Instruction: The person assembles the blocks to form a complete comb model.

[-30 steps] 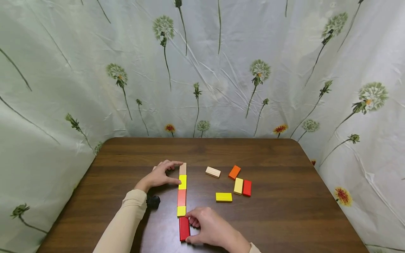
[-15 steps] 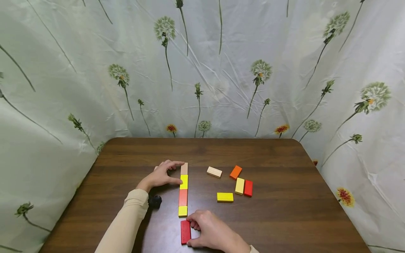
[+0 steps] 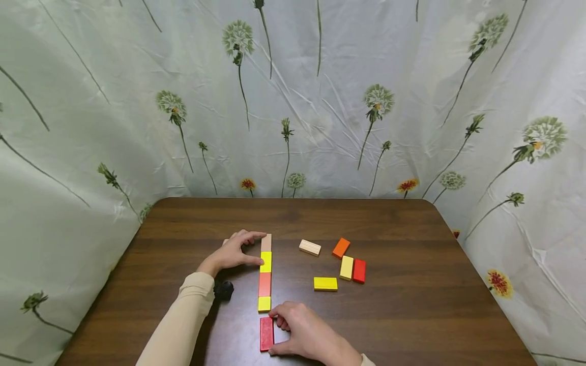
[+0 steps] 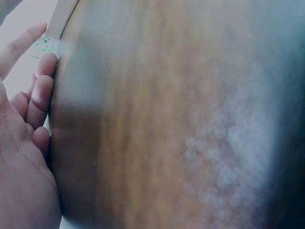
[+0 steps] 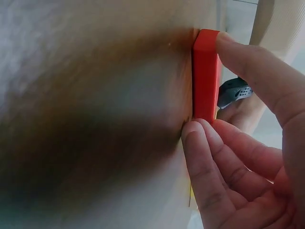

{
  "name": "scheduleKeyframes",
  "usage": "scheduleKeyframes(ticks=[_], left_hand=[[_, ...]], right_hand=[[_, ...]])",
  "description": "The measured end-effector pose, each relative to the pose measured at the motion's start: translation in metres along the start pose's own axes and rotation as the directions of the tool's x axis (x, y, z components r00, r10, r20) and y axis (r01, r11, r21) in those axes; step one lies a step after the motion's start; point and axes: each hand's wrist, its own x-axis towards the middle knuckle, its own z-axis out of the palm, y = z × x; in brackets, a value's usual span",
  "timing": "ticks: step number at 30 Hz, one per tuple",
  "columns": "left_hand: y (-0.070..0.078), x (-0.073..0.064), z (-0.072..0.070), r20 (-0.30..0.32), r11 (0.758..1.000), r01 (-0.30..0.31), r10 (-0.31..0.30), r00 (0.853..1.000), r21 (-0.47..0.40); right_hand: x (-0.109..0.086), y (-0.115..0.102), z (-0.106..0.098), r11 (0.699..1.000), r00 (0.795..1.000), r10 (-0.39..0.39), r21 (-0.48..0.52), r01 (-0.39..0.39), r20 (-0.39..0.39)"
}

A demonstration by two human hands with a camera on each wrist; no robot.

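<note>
A straight row of wooden blocks runs toward me in the head view: a plain wood block [image 3: 266, 242], a yellow block [image 3: 266, 262], a pinkish-red block [image 3: 264, 284] and a shorter-looking yellow block [image 3: 264, 304]. My left hand [image 3: 233, 253] lies along the far end, its extended index finger touching the plain block and its thumb against the first yellow one. My right hand [image 3: 304, 330] pinches a red block [image 3: 266, 334] by its two ends, thumb at the near end. A small gap separates this block from the row. The right wrist view shows its red side [image 5: 206, 78] between thumb and fingertips.
To the right on the brown table [image 3: 412, 315] lie loose blocks: plain wood [image 3: 310, 247], orange [image 3: 341, 247], pale yellow [image 3: 346, 268], red [image 3: 359, 271] and yellow [image 3: 325, 284]. A small black object [image 3: 224, 290] sits beside the left forearm. Behind hangs a flowered curtain [image 3: 320, 101].
The red block, held in my right hand, has moved slightly toward me, from against the row's near end to a small gap away. My left hand has stayed in place.
</note>
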Motion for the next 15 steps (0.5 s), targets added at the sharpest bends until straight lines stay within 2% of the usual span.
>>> scheduleKeyframes(ticks=[8, 15], left_hand=[[-0.0019, -0.001, -0.0007, -0.005, 1.0, -0.012, 0.012, 1.0, -0.005], [-0.0013, -0.0012, -0.0012, -0.003, 1.0, -0.001, 0.001, 1.0, -0.006]], right_hand=[[-0.0018, 0.0026, -0.0011, 1.0, 1.0, 0.004, -0.012, -0.004, -0.016], [0.0007, 0.0029, -0.0016, 1.0, 1.0, 0.026, -0.013, -0.026, 0.004]])
